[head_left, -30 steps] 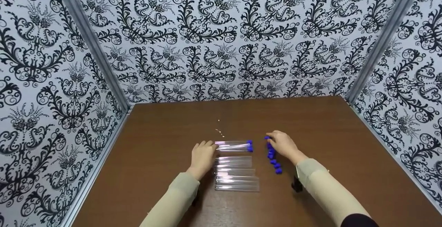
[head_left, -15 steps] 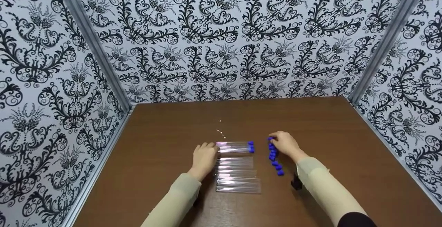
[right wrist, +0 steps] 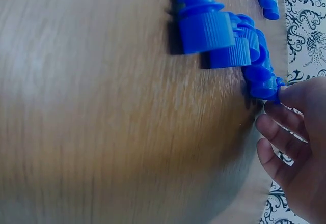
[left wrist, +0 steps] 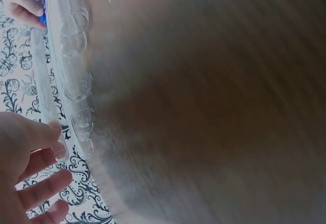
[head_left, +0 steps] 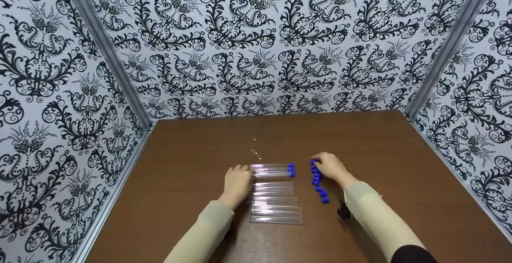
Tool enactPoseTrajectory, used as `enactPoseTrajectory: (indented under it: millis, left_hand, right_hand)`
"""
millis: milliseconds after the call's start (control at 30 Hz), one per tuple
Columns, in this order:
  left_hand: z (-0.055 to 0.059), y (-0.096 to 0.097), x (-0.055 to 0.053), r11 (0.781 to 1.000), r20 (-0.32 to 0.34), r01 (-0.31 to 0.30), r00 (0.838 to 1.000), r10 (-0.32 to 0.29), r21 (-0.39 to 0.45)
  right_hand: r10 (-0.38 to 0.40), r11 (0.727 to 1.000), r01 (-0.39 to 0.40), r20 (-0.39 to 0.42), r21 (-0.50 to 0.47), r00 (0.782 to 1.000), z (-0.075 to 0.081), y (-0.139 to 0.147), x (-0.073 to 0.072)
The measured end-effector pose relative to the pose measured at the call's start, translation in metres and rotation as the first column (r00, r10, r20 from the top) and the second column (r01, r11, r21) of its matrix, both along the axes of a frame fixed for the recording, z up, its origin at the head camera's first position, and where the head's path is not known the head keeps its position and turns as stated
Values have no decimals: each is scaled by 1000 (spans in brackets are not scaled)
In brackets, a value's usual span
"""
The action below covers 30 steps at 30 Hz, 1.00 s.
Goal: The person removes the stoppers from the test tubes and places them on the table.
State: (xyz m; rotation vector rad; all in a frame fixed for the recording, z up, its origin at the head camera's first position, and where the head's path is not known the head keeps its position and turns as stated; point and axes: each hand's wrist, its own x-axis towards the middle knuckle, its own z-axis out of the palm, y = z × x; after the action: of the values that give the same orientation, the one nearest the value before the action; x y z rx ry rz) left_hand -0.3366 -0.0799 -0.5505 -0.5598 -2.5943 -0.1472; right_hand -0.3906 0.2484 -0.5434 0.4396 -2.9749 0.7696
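Observation:
My left hand is at the left, rounded ends of several clear test tubes. In the left wrist view its thumb and index finger pinch one test tube near the rounded end, the other fingers spread. The far tubes carry blue caps on their right ends; the nearer tubes lie uncapped in a row. My right hand is at the far end of a line of loose blue caps. In the right wrist view its thumb and index finger pinch the farthest cap.
A brown wooden table bears everything, with black-and-white patterned walls at the back and sides. Small bright specks show on the table beyond the tubes. A black object sits under the right wrist.
Both hands stay almost in place at the tube ends and the cap line. The head view has shifted slightly; tubes and loose caps lie as before.

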Motion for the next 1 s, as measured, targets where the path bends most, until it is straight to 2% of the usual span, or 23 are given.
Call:
enactPoseTrajectory:
  millis: [200, 467, 667, 833, 1000]
  left_hand:
    - [-2, 1, 0, 1000, -11, -9, 1000, 9, -26]
    - [-5, 2, -1, 999, 22, -18, 1000, 19, -39]
    - [-6, 4, -2, 1000, 32, 0, 999, 0, -3]
    - [-6, 6, -2, 999, 100, -11, 995, 7, 39]
    - [-6, 8, -1, 998, 157, -22, 988, 12, 62]
  right_hand:
    - [21, 1000, -21, 6, 8, 1000, 0, 1, 1]
    - [35, 999, -35, -5, -8, 999, -2, 4, 2]
    - [11, 998, -12, -13, -55, 1000, -2, 4, 6]
    - [-25, 996, 21, -41, -92, 999, 0, -2, 14]
    - [-26, 997, 17, -117, -80, 993, 0, -14, 23]
